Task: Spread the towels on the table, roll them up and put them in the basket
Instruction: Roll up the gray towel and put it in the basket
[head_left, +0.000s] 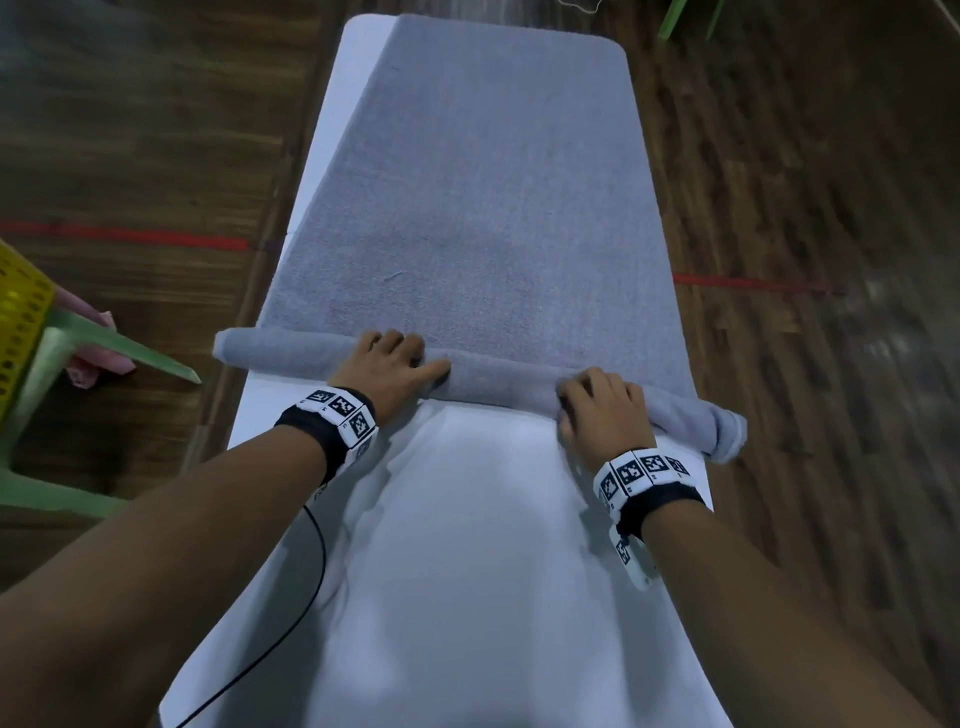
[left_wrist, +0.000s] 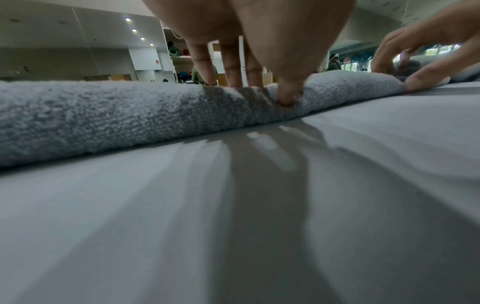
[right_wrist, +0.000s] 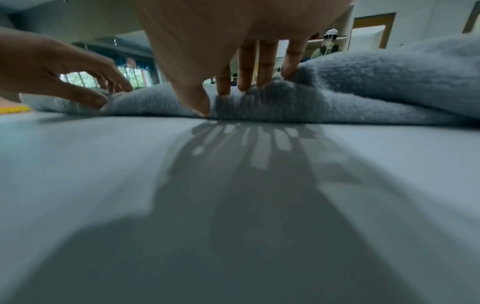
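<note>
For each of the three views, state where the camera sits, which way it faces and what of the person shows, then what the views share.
Head: worn high, looking down the table; both forearms, left hand and right hand on the grey towel.
Left wrist: low over the table, facing the towel roll; left fingers pressing it, right hand at right.
Right wrist: low, facing the roll; right fingers on it, left hand at left.
Shared: all three show both hands on the roll.
</note>
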